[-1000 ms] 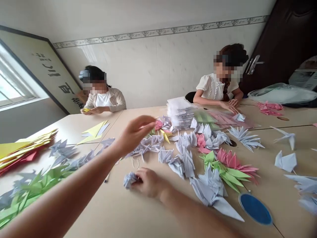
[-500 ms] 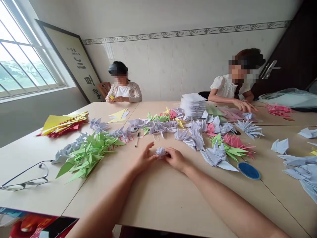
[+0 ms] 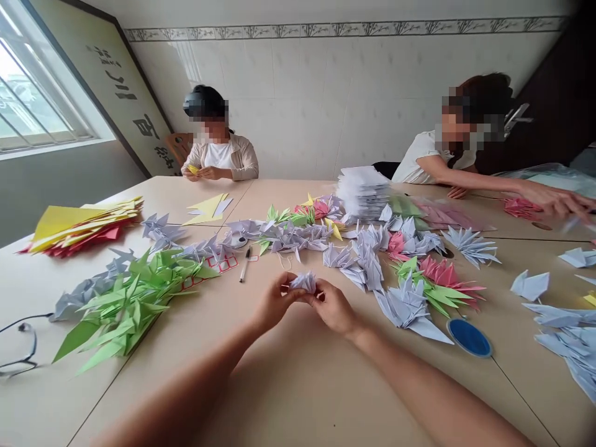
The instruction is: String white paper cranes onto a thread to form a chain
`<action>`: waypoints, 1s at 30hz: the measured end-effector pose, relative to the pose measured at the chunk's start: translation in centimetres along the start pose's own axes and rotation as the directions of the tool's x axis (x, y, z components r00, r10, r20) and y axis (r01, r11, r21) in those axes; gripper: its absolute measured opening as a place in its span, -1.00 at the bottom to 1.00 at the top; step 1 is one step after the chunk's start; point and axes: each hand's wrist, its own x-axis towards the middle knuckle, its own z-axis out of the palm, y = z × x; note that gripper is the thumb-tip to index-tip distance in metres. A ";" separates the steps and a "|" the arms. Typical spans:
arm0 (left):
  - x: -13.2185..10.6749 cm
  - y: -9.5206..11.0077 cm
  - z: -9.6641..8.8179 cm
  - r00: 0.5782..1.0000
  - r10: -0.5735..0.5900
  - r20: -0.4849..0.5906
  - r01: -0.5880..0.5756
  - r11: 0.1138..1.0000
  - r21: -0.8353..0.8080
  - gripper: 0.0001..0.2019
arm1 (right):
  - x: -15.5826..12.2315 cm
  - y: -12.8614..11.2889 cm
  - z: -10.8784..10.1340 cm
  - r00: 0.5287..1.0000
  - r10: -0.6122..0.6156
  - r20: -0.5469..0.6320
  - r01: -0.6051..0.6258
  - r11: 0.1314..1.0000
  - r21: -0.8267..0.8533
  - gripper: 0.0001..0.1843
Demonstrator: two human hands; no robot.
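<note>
Between my hands is a small pale white-lavender folded-paper origami piece with pointed pleats, raised a little over the table. The fingers and thumb of my left hand are closed on its left side. My right hand pinches its right side, and my thumbs come close together in front. Beyond my hands lies a long row of pale folded-paper pieces. A pen rests left of them. Beside my right forearm is a pale origami cluster.
Green folded pieces and yellow and red sheets lie left, near eyeglasses. A white paper stack stands at the back. A blue disc lies right. One person holds yellow paper; another reaches right.
My left hand has closed from open fingers onto the paper piece, which is now gripped from both sides. The view has shifted. The person at the right has stretched an arm out to the right.
</note>
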 end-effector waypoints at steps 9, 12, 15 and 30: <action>-0.2 -0.4 0.1 0.998 0.000 0.060 -0.004 0.998 0.069 -0.84 | -0.3 0.4 -0.2 0.998 -0.060 0.019 0.062 0.988 -0.141 -0.75; 0.4 -0.6 -0.2 0.996 0.012 0.084 -0.015 0.999 0.042 -0.83 | -0.3 -0.1 0.1 0.998 -0.053 0.025 0.057 0.986 -0.155 -0.71; 0.5 -0.8 -0.5 0.997 -0.002 0.078 -0.002 0.999 0.046 -0.88 | -0.3 -0.7 0.0 0.999 -0.037 0.015 0.039 0.988 -0.152 -0.76; 0.6 -1.1 -1.1 0.987 -0.055 0.151 0.063 0.997 -0.045 -0.73 | 0.2 -1.3 -0.4 0.998 0.036 -0.056 -0.036 0.999 -0.005 -0.83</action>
